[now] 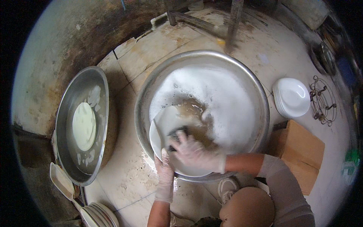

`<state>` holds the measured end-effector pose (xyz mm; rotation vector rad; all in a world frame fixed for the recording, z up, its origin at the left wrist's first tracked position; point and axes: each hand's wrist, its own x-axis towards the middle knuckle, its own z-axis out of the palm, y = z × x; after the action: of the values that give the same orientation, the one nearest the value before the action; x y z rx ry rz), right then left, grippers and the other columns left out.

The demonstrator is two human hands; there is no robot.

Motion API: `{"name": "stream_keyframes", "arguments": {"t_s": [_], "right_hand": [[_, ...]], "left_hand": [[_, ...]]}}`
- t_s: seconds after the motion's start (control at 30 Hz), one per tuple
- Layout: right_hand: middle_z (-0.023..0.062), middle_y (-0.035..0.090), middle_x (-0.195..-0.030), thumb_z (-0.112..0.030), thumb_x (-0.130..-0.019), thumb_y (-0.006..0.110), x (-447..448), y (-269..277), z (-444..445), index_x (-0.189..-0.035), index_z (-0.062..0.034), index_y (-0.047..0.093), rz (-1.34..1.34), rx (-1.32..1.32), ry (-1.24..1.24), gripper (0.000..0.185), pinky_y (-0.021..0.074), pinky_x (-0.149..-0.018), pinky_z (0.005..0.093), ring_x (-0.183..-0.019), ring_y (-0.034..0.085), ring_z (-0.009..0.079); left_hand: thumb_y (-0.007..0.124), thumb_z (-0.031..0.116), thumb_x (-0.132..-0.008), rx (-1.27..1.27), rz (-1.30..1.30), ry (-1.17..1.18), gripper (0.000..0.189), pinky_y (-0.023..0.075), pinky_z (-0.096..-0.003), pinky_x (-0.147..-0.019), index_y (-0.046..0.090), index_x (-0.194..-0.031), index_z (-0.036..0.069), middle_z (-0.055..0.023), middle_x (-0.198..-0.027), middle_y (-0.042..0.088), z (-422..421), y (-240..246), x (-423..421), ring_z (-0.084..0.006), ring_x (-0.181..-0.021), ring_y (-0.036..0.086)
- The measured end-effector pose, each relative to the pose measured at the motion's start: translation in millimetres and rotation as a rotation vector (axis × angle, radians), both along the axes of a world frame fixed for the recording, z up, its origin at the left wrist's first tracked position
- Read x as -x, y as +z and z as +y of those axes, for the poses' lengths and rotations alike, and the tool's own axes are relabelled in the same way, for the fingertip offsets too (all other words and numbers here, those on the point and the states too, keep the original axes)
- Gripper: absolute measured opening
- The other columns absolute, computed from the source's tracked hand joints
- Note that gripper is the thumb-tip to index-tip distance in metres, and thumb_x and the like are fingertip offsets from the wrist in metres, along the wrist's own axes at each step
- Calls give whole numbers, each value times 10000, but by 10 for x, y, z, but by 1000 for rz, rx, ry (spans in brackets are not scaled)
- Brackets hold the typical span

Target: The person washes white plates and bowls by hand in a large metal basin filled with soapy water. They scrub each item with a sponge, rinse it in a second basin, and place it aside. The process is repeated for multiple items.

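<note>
A large white plate (185,166) lies tilted in the near left of a wide metal basin (262,99), partly under sudsy water (235,105). My gloved left hand (164,167) grips the plate's edge at the basin's rim, thumb on top. Over the plate, my gloved right hand (192,150) presses a dark scrubbing pad (177,133) against its surface; both are blurred. White foam covers much of the water, with a brownish patch of open water beside the plate.
At left stands a second metal basin (106,113) holding a pale plate (84,126). More plates (99,214) and a rectangular dish (61,181) sit at lower left. To the right are stacked white plates (292,98), a wire stand (323,100) and a cardboard box (303,150). A table leg (234,25) rises behind.
</note>
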<state>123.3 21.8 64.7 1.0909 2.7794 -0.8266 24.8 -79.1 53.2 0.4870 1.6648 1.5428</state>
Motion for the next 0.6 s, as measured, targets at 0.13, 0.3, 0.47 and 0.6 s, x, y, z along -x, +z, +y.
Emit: {"name": "stream_keyframes", "arguments": {"t_s": [0.13,0.3,0.47,0.6], "right_hand": [[224,304,-1279,-395,-864,471,292,-155,345,-1348,-234,331,150,-92,31,529,472,-793,496,-997,498,428],[210,263,-1374,-419,-858,487,25,-684,1083,-1335,-188,369,17,-31,-102,543,354,-940,521,-1131,427,415],[194,215,-1403,-503,-828,518,-502,-541,950,-1314,-207,408,-91,83,-48,579,374,-931,525,-1167,389,440],[224,177,-1404,-728,-673,535,-778,-98,622,-1358,-225,341,-25,308,66,871,324,-990,533,-1196,330,490]], "left_hand": [[622,402,-838,-36,33,-62,647,412,-285,-866,384,-1278,-9,-86,-1154,517,-17,85,-11,-163,-1028,489],[641,421,-812,-55,37,-73,672,430,-278,-823,396,-1263,-13,-78,-1118,535,4,-9,-27,-155,-960,515],[516,60,-829,112,-105,99,368,456,-279,-756,472,-1192,11,-77,-1018,580,150,128,96,-156,-877,546],[536,92,-841,101,-139,118,352,447,-303,-794,482,-1181,16,-96,-1043,579,391,466,276,-179,-910,547]]}}
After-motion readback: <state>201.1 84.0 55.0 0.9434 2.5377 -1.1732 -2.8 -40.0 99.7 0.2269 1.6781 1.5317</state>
